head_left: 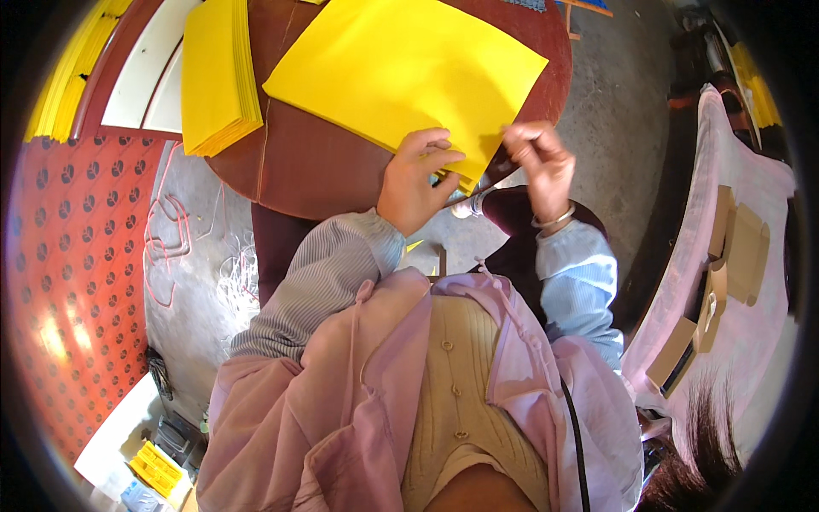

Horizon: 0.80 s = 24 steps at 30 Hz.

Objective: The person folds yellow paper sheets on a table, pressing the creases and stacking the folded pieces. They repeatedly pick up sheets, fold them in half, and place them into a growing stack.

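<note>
A stack of yellow cloth-like sheets (409,64) lies across the round brown table, one corner pointing toward me past the table's edge. At that near corner my left hand (414,179) is closed, its curled fingers and thumb gripping the sheets' edge. Just right of the corner, my right hand (543,162) is raised with its fingers bent together in a pinch. Whether anything thin is between those fingers, I cannot make out. A bangle (554,218) circles my right wrist.
A thick folded yellow pile (217,77) stands at the left on the brown table (324,162). Cables (175,230) lie on the grey floor to the left. Open cardboard boxes (746,256) rest on a pink-covered surface (665,316) at the right. A red patterned panel (81,282) is far left.
</note>
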Available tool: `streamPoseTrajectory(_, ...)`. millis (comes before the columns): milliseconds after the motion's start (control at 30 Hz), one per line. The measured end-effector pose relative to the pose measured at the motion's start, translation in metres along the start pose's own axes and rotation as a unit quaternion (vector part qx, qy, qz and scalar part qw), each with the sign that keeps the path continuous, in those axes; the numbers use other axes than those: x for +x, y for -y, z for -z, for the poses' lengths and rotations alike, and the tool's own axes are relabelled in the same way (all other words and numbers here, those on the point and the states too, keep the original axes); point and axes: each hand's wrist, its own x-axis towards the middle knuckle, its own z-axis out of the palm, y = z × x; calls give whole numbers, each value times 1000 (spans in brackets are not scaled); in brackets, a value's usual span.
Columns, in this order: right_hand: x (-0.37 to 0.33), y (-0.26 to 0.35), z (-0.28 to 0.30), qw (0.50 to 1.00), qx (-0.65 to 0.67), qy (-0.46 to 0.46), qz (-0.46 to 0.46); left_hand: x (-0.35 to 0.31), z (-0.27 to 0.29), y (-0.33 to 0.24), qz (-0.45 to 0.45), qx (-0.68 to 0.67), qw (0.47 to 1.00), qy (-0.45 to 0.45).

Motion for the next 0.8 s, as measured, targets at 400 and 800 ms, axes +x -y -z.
streamPoseTrajectory(400,290,-82,38,763,-625,-70,148,6,0,-9,47,-18,999,-15)
streamPoseTrajectory(800,274,-72,61,840,-540,18,57,13,8,-12,66,-15,998,-13)
